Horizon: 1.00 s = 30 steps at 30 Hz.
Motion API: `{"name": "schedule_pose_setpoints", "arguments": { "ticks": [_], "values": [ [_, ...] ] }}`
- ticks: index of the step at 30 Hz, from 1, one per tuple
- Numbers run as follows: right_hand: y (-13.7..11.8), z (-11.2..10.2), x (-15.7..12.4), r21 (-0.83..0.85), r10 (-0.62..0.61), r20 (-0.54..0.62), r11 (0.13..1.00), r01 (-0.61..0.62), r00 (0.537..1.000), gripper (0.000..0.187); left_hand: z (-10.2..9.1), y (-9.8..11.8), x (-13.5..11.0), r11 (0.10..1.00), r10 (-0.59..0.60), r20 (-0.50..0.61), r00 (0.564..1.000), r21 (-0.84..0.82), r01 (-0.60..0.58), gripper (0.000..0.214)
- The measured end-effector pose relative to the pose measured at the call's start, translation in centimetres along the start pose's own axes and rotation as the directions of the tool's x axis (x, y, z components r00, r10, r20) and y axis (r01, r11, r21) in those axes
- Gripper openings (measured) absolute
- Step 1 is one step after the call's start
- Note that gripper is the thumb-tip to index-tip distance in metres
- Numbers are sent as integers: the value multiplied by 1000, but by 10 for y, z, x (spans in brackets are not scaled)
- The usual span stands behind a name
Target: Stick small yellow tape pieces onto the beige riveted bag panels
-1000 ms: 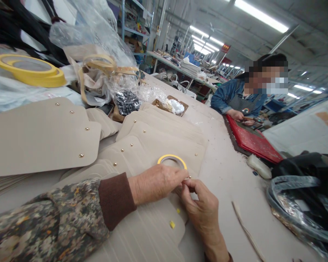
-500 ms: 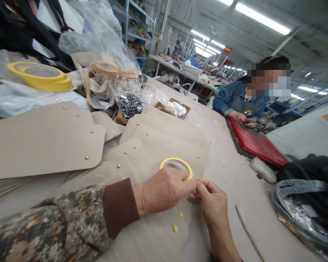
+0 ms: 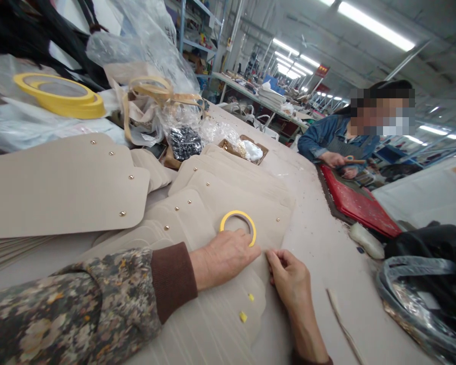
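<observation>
My left hand (image 3: pixel 226 257) is closed around the near side of a roll of yellow tape (image 3: pixel 223 221), which it holds over fanned-out beige panels (image 3: pixel 228 200). Just to its right, my right hand (image 3: pixel 292 274) is pinched at the edge of these panels. Whatever lies between its fingertips is too small or hidden to make out. Small gold rivets (image 3: pixel 177 209) dot the panels. Two yellow scraps (image 3: pixel 243 317) lie on them below my hands.
A second stack of beige panels (image 3: pixel 61 185) lies left, with more yellow tape rolls (image 3: pixel 61 96) behind. An open box (image 3: pixel 247 150) stands further back. A thin beige strip (image 3: pixel 342 322) and a plastic-wrapped black bag (image 3: pixel 421 284) are right. Across the table, a person works over a red board (image 3: pixel 359 200).
My hands have moved apart; the left one, with the tape roll, has shifted slightly left. The view has shifted a little. The person opposite has raised a tool slightly.
</observation>
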State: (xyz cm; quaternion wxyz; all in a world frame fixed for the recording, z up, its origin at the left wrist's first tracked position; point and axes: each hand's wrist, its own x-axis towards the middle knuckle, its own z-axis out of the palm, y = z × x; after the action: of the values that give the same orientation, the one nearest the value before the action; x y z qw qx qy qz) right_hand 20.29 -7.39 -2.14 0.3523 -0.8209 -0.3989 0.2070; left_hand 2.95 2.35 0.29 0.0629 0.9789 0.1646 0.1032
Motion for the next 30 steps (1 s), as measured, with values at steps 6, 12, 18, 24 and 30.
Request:
{"name": "schedule_pose_setpoints", "arguments": {
  "ticks": [6,12,18,24,30],
  "values": [
    [-7,4,-1,-183,-163,-117,973,140,980,33,5,-1,-2,1000,16,-40,999,6,-16,12],
    [-5,4,5,-10,-12,-100,1000,11,995,38,7,-2,-3,999,33,-62,998,37,-30,11],
    [5,-2,1,323,111,-6,941,-103,994,43,3,-6,-2,1000,-16,-25,1000,12,17,14],
    [1,6,0,-24,-86,-105,996,84,991,37,7,-6,-3,1000,-12,-30,999,18,13,14],
    [-4,1,2,-112,-140,-18,984,137,990,32,4,-6,-3,1000,15,7,1000,4,-15,12]
  ]
}}
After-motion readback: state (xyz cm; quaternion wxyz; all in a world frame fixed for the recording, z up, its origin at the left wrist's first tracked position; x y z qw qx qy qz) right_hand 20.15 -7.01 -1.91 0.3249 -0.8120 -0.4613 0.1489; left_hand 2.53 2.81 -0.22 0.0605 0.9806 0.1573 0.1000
